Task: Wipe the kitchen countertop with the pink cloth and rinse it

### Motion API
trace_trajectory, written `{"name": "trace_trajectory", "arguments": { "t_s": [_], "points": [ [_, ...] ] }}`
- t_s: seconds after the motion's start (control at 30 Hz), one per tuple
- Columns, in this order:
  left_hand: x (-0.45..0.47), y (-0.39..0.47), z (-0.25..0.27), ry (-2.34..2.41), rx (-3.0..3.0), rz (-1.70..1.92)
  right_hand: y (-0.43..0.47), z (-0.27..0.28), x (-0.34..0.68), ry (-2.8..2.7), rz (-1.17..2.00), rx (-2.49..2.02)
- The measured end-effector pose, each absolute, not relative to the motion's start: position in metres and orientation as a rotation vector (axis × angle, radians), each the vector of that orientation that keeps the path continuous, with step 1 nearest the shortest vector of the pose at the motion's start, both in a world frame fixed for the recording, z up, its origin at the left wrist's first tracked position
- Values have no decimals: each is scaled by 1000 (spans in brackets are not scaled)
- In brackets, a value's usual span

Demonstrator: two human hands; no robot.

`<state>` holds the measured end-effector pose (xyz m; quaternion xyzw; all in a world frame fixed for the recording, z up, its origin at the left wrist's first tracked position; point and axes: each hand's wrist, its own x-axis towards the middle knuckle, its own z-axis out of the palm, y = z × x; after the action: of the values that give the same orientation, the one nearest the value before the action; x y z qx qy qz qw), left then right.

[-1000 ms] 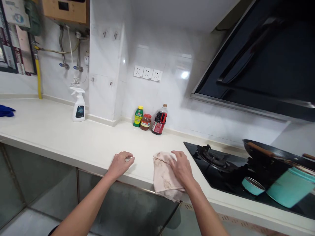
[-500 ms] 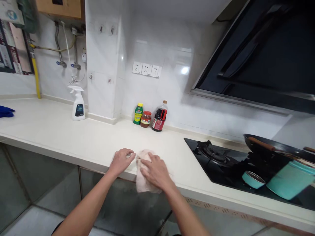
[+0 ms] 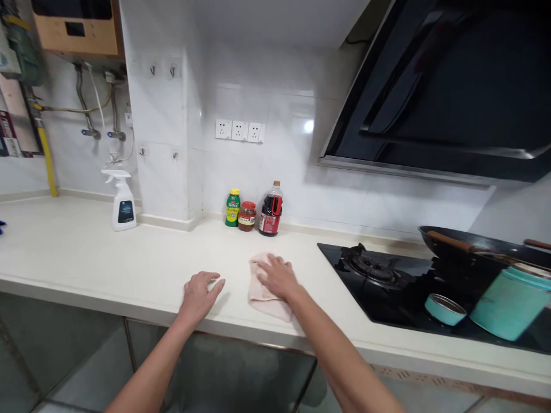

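Observation:
Under my right hand point(image 3: 278, 276) is a pale pink cloth point(image 3: 262, 298), spread on the white countertop point(image 3: 172, 258). My fingers are over the cloth and hold it against the surface; the part beneath my palm is hidden. Off to the left of the cloth, my left hand point(image 3: 200, 295) hovers at or just over the counter near its front edge. Its thumb and fingers are apart with nothing between them.
Against the back wall stand a green bottle with a yellow cap point(image 3: 232, 208), a red-lidded jar point(image 3: 247, 217) and a dark sauce bottle point(image 3: 270, 212). A spray bottle point(image 3: 124, 203) is at left. On the right, the gas stove point(image 3: 344, 267) bears a wok point(image 3: 430, 235) and a turquoise pot point(image 3: 508, 304).
My right hand has slid the cloth away from the front edge, farther onto the counter. My left hand has drawn apart from it to the left. The view has shifted slightly.

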<state>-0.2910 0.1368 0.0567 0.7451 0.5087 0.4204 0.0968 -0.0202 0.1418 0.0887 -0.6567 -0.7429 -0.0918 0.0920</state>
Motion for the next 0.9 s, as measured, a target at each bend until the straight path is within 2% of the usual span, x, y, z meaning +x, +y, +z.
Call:
{"name": "trace_trajectory", "arguments": {
  "t_s": [0.2, 0.37, 0.53, 0.77, 0.9],
  "points": [
    [-293, 136, 57, 1462, 2245, 1190, 93, 86, 104, -1826, -303, -2356],
    [-290, 136, 58, 1476, 2288, 1154, 34, 63, 129, -1774, -277, -2423],
    [-283, 131, 62, 1476, 2357, 1122, 8, 56, 61, -1798, -389, -2296],
    [-287, 128, 65, 1468, 2275, 1224, 28, 72, -91, -2181, -321, -1666],
    [-290, 132, 64, 1425, 2272, 1221, 31, 71, -101, -2281, -241, -1420]
  ]
}}
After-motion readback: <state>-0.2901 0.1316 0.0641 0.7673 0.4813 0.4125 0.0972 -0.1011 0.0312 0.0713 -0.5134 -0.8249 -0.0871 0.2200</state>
